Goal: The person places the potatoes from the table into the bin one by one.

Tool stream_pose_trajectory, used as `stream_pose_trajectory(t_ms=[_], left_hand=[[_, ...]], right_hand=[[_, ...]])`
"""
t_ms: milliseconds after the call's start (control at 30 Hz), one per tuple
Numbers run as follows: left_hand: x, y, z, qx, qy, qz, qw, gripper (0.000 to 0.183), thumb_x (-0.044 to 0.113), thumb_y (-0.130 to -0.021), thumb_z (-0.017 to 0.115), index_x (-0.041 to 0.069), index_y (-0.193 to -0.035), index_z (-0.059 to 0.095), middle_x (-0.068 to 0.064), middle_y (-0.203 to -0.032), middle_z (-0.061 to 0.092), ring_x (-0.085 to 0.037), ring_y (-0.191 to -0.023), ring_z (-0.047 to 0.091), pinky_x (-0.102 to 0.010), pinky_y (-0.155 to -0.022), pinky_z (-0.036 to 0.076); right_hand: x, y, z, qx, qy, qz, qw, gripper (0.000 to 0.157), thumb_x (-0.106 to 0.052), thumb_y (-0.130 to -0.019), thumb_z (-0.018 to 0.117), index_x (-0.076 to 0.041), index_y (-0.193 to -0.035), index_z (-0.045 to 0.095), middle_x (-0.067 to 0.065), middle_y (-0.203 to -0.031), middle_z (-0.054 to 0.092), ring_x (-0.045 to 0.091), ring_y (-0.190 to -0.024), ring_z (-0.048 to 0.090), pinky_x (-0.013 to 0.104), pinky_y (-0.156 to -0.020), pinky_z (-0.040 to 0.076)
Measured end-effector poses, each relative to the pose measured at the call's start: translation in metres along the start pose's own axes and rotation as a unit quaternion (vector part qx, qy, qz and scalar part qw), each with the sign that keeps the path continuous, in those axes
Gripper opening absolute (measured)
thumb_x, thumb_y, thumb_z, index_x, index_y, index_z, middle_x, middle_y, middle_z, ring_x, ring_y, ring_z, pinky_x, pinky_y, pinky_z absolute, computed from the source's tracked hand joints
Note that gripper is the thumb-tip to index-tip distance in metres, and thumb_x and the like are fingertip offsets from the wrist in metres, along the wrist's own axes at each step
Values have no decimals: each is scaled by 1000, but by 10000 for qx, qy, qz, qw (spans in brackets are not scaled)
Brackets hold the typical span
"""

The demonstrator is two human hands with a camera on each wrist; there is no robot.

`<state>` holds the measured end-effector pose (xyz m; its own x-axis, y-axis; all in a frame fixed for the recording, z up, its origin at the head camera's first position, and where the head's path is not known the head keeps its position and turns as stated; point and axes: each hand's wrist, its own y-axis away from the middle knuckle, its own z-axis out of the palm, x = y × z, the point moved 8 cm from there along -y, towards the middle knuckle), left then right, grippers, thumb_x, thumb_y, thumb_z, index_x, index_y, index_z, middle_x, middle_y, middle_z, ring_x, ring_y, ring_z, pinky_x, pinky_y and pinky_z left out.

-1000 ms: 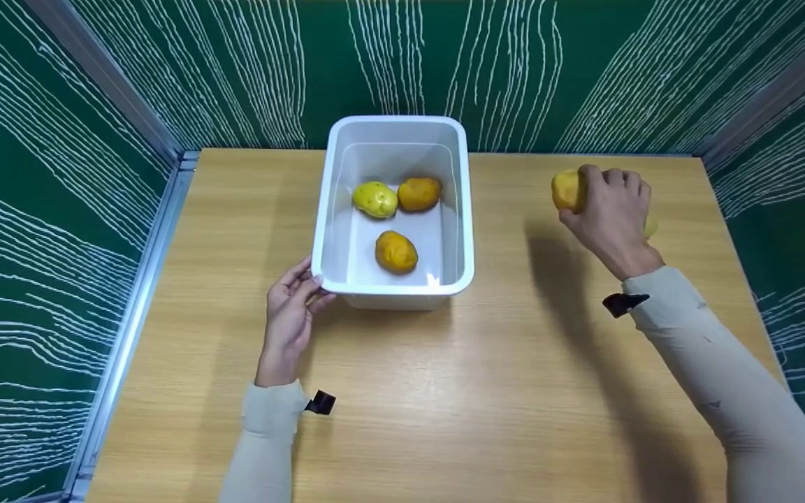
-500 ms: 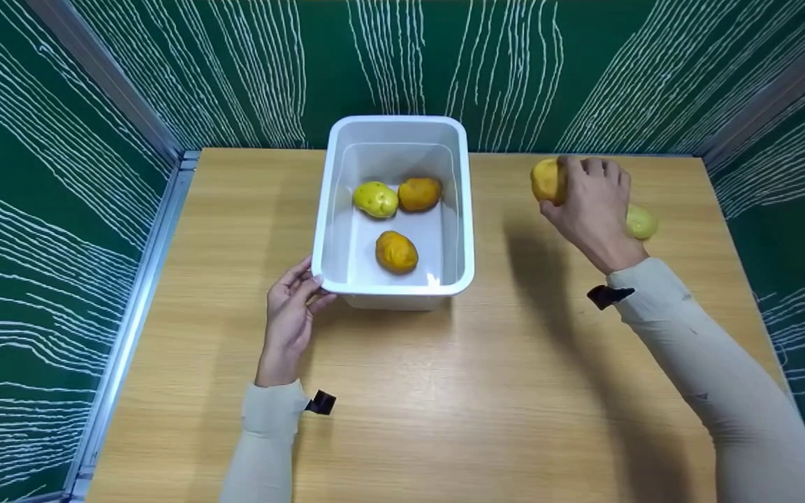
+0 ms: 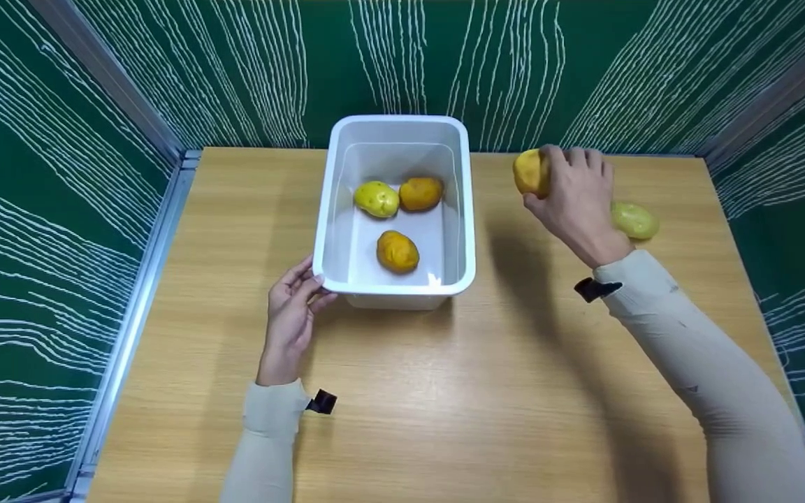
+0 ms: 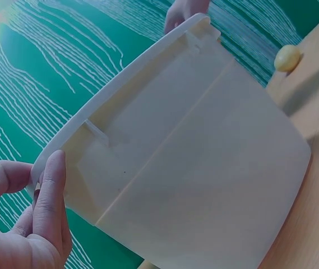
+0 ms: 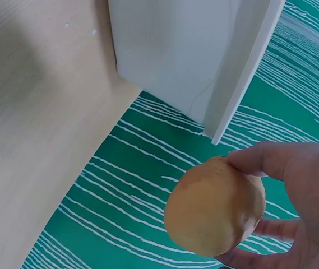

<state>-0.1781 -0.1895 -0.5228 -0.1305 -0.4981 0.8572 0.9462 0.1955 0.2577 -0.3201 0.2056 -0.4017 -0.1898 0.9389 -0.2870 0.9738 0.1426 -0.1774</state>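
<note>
My right hand holds a yellow-brown potato above the table, right of the white bin; in the right wrist view thumb and fingers curl round the potato. My left hand pinches the near left corner of the bin's rim, thumb on one side and fingers on the other, as the left wrist view shows at the rim. Inside the bin lie a yellow-green potato, a brown one beside it, and an orange-brown potato nearer me.
A pale green potato lies on the wooden table, just right of my right hand. Green walls with white wavy lines stand along the back and both sides. The bin is close to the back wall.
My right hand has moved left and slightly away from me with its potato, toward the bin. This uncovers the pale green potato on the table. The left hand and bin have stayed put.
</note>
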Motion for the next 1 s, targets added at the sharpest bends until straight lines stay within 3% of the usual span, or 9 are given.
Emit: stream_pose_trajectory(t_ms=[533, 1000], left_hand=[[-1, -1, 1, -85, 198, 79, 9997, 49, -15, -101, 50, -17, -149, 40, -12, -112, 61, -15, -77, 68, -19, -70, 68], [-2, -2, -2, 19, 138, 17, 9999, 49, -15, -101, 50, -16, -150, 42, -13, -114, 62, -15, -77, 67, -20, -69, 69]], right_hand=[[-36, -10, -3, 180, -100, -382, 9991, 64, -23, -92, 78, 1, -145, 52, 30, -132, 57, 49, -127, 44, 66, -120, 36], [-66, -16, 0, 258, -50, -650, 9975, 62, -26, -93, 78, -1, -144, 54, 28, -132, 59, 46, -124, 47, 62, -116, 41]])
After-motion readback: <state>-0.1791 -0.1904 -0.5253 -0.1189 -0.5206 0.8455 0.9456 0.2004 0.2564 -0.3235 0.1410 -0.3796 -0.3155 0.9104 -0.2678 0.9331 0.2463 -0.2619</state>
